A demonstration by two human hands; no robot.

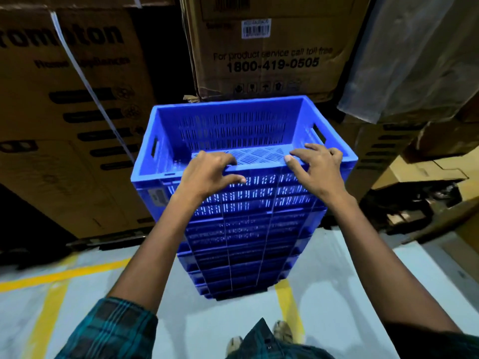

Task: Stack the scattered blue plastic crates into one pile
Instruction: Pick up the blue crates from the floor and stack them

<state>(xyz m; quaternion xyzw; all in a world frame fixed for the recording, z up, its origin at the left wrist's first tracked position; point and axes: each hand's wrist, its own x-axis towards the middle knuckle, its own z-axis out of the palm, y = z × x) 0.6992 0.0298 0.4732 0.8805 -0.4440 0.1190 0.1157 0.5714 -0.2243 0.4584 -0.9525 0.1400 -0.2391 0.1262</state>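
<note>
Both hands (261, 172) grip top crate's (233, 130) rim

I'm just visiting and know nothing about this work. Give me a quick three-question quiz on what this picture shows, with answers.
1. True or false: the top crate has goods inside.
2. Where do the left hand and the right hand hold? A) the side handle slots B) the near rim C) the bottom crate
3. What stands right behind the pile of crates?

Key
1. False; its slotted floor shows bare.
2. B; both hands curl over the near rim of the top crate.
3. Cardboard boxes, one printed with a toll-free number.
</note>
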